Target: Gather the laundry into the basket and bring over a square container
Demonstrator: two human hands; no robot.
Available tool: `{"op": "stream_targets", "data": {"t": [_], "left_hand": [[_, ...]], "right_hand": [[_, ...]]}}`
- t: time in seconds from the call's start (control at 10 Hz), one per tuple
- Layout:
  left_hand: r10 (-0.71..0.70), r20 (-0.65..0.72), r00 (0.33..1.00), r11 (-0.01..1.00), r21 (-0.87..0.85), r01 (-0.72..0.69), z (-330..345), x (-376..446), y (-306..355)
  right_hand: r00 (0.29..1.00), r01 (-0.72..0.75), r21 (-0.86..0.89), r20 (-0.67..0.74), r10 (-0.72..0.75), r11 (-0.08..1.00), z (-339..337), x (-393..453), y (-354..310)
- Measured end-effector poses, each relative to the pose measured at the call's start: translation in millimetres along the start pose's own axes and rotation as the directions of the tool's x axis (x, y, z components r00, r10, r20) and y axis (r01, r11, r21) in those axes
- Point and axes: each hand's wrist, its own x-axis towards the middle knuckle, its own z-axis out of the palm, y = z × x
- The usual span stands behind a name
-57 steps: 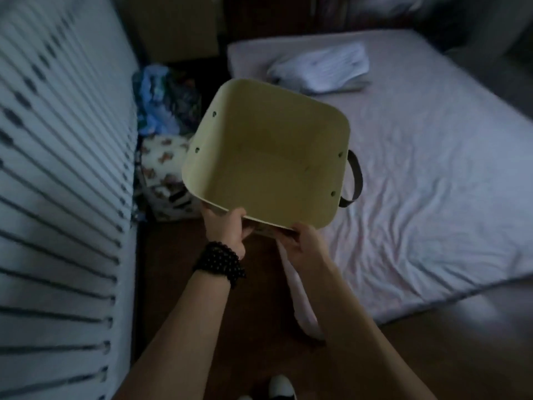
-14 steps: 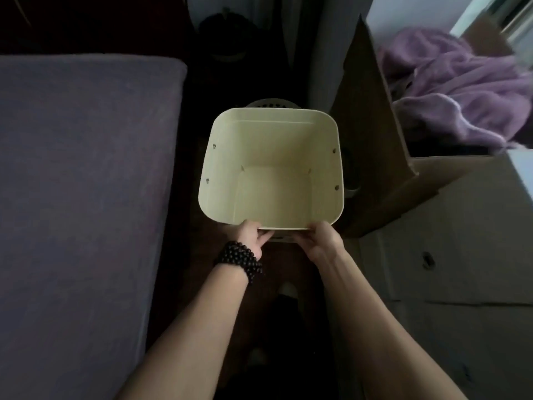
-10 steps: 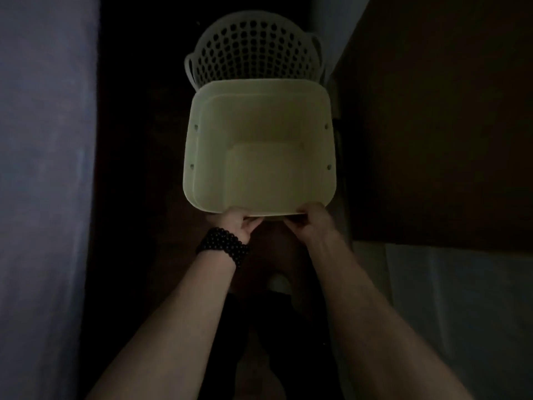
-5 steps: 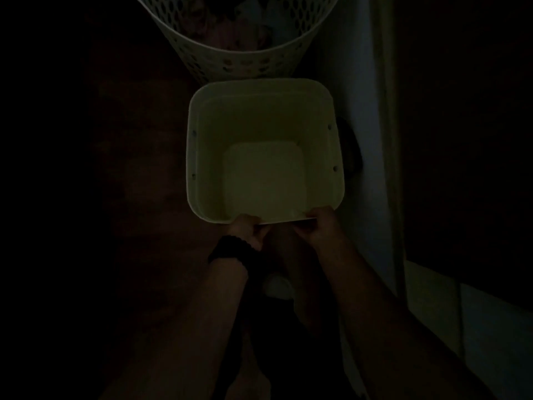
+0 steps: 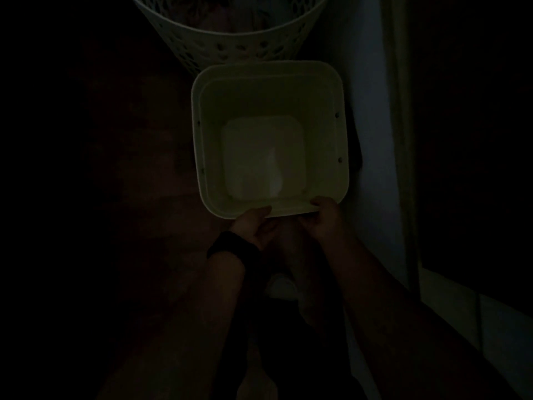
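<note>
The scene is very dark. A pale yellow square container point(image 5: 268, 105) sits low in front of me, empty inside. My left hand point(image 5: 253, 225), with a dark bead bracelet on the wrist, grips its near rim. My right hand point(image 5: 324, 217) grips the same rim a little further right. Just beyond the container stands a white perforated laundry basket point(image 5: 230, 44), its rim cut off by the top edge; dim clothes show inside it.
A pale vertical surface point(image 5: 372, 140) runs along the container's right side, close to it. The dark wooden floor point(image 5: 144, 183) lies to the left. A light shoe tip point(image 5: 281, 285) shows between my arms.
The container has sunk lower and nearer the basket's wall, and the view has tipped further down. Both hands keep their hold on the near rim.
</note>
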Motion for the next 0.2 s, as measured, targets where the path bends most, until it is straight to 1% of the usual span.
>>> {"op": "stream_targets", "data": {"t": [0.1, 0.2], "left_hand": [[-0.007, 0.018, 1.0, 1.0, 0.013, 0.007, -3.8, -38.0, 7.9], [0.052, 0.032, 0.998, 0.998, 0.041, -0.053, -1.7, -89.6, 26.1]], "right_hand": [[0.996, 0.08, -0.025, 0.049, -0.079, 0.996, 0.2, -47.5, 2.1], [0.984, 0.055, -0.071, 0.175, -0.042, 0.996, 2.9, -108.6, -11.8]]}}
